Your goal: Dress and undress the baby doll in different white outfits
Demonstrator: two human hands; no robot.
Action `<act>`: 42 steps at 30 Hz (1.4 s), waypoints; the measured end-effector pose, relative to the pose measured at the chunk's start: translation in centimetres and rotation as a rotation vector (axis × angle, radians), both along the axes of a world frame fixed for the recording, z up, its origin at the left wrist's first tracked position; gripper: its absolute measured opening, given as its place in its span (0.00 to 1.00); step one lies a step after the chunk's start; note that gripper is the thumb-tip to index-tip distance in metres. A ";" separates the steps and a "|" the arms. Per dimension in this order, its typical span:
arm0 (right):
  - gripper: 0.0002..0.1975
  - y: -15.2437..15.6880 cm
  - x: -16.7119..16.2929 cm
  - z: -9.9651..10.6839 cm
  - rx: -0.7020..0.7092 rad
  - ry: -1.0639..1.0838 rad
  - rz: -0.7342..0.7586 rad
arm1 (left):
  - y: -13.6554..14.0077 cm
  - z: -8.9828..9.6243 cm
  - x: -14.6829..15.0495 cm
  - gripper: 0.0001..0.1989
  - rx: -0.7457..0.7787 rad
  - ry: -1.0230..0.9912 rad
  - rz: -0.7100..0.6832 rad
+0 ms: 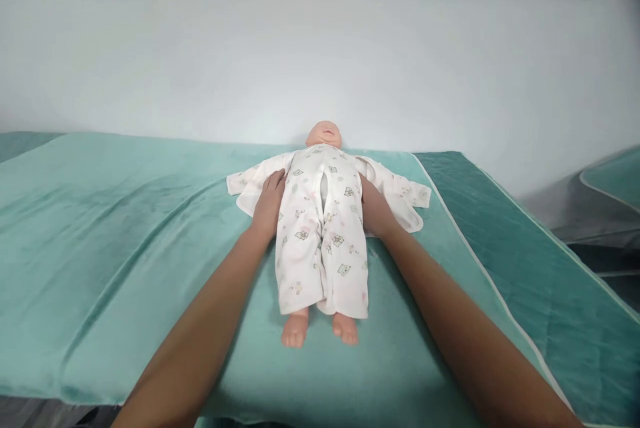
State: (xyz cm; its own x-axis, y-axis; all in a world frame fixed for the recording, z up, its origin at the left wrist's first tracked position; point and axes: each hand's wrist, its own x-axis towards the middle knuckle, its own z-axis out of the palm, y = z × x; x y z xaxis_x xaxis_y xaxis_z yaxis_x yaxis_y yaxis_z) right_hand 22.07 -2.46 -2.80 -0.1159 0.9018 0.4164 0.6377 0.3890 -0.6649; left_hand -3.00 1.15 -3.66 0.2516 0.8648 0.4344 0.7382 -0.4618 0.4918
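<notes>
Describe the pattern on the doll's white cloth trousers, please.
The white cloth trousers carry small, scattered animal-like prints, best seen in the head view.

I can read no words, numbers, brands or signs anywhere. The pants [301, 258] between my fingers [275, 179] carry small printed pictures [344, 270], some like little animals; whether the fainter marks around them are letters, I cannot tell. The shirt [400, 189] spread out beside them has pale prints too, too small for me to make out.
</notes>
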 end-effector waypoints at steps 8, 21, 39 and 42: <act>0.23 -6.7 -1.1 -0.4 0.060 0.327 -0.173 | -3.9 0.3 -0.8 0.19 0.020 0.097 0.058; 0.10 -17.5 -7.4 5.1 -0.005 -0.541 0.136 | -12.2 -0.5 -2.2 0.15 0.046 0.105 0.137; 0.05 -20.4 -9.5 6.5 0.045 -0.418 0.213 | -9.1 0.0 -2.6 0.13 0.013 0.327 0.201; 0.08 -20.3 -8.9 5.8 -0.034 -0.508 0.106 | -8.4 0.1 -2.6 0.13 -0.006 0.335 0.211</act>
State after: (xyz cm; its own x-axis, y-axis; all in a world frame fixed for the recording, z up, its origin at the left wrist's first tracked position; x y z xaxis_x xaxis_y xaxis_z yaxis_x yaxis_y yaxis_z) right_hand 13.13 -22.72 2.97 -0.3874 0.8862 0.2541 0.8414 0.4525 -0.2953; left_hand -5.58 -7.21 -3.59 0.1944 0.9152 0.3530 0.9367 -0.2801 0.2102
